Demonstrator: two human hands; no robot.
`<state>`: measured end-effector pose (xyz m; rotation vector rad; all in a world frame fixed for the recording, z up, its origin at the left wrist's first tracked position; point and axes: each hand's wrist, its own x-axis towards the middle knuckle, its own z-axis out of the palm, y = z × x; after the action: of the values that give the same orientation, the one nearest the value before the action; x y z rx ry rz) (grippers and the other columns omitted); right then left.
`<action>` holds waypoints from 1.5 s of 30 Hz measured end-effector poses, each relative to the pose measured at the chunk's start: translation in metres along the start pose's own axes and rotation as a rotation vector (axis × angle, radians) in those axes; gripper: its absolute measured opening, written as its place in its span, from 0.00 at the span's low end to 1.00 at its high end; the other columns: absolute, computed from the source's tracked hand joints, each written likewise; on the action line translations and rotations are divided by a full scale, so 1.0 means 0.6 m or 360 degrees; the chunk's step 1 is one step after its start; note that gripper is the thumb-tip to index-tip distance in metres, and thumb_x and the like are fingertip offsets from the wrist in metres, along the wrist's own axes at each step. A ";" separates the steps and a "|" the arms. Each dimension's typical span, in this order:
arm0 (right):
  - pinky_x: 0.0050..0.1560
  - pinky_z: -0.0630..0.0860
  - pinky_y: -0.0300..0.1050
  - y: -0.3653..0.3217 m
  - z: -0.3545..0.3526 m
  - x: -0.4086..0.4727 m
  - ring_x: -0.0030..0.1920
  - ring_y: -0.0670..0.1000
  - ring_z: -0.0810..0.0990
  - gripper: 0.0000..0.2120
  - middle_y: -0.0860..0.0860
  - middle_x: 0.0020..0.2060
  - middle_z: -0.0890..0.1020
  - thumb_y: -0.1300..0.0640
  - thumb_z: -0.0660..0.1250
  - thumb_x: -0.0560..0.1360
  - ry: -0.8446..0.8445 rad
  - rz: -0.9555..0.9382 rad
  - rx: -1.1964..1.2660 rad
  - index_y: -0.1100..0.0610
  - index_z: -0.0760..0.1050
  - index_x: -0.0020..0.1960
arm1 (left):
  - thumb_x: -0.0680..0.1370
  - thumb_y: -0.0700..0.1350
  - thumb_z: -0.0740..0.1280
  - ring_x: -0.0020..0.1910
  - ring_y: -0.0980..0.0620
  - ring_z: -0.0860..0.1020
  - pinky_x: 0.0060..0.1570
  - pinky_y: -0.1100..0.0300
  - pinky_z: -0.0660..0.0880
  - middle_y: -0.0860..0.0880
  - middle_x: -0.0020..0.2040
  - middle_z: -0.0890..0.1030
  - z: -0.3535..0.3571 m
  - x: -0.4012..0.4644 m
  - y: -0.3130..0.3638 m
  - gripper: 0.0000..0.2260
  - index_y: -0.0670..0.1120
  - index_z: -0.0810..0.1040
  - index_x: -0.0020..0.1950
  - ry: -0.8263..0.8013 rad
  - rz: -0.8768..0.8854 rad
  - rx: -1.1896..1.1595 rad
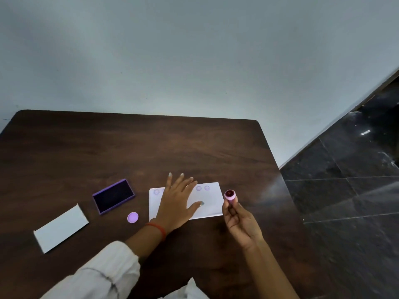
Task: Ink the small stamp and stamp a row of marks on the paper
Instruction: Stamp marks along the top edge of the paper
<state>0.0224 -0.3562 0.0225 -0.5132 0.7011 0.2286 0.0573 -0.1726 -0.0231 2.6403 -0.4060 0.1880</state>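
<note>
White sleeve [103, 275] is lying nearest us, low left. We are gripping the small stamp [229, 195] in our right hand [239, 221], fingers closed on its barrel, inked face tilted up, just off the paper's right edge. Our left hand [176, 203] is pressing flat, fingers spread, on the paper [210, 203]; round marks [203, 188] are showing along its top. Open ink pad [113, 196], lilac cap [132, 217] and white card [61, 228] are sitting left on the dark table [129, 147].
</note>
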 end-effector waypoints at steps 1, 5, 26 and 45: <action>0.35 0.83 0.41 -0.004 -0.002 0.004 0.37 0.52 0.85 0.10 0.60 0.38 0.85 0.66 0.61 0.74 0.0006 -0.0015 -0.0022 0.67 0.81 0.42 | 0.72 0.58 0.68 0.69 0.44 0.68 0.72 0.44 0.45 0.47 0.66 0.76 0.007 0.009 0.003 0.25 0.47 0.74 0.64 -0.0025 0.0002 0.0012; 0.39 0.83 0.41 -0.014 -0.004 0.027 0.39 0.50 0.85 0.09 0.57 0.37 0.86 0.66 0.64 0.72 0.0035 -0.0101 -0.0157 0.63 0.83 0.39 | 0.71 0.59 0.68 0.69 0.43 0.69 0.71 0.44 0.43 0.47 0.66 0.76 0.030 0.033 0.007 0.25 0.48 0.74 0.64 -0.0103 0.0019 0.0081; 0.49 0.78 0.47 0.011 0.032 0.109 0.48 0.58 0.81 0.13 0.61 0.48 0.83 0.68 0.68 0.71 0.0197 -0.1578 -0.2999 0.64 0.78 0.56 | 0.68 0.61 0.70 0.66 0.42 0.73 0.70 0.39 0.49 0.46 0.65 0.77 0.066 0.034 -0.023 0.26 0.49 0.77 0.61 -0.0109 0.0032 0.0099; 0.64 0.71 0.47 0.014 0.049 0.127 0.65 0.55 0.70 0.22 0.57 0.65 0.73 0.65 0.65 0.74 0.0169 -0.1048 -0.3550 0.60 0.67 0.67 | 0.68 0.62 0.70 0.66 0.42 0.72 0.69 0.40 0.48 0.46 0.65 0.77 0.065 0.035 -0.022 0.27 0.49 0.76 0.62 -0.0115 0.0009 0.0050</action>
<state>0.0925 -0.3313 -0.0119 -2.8210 0.0288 0.2796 0.0841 -0.1846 -0.0590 2.6831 -0.4378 0.1014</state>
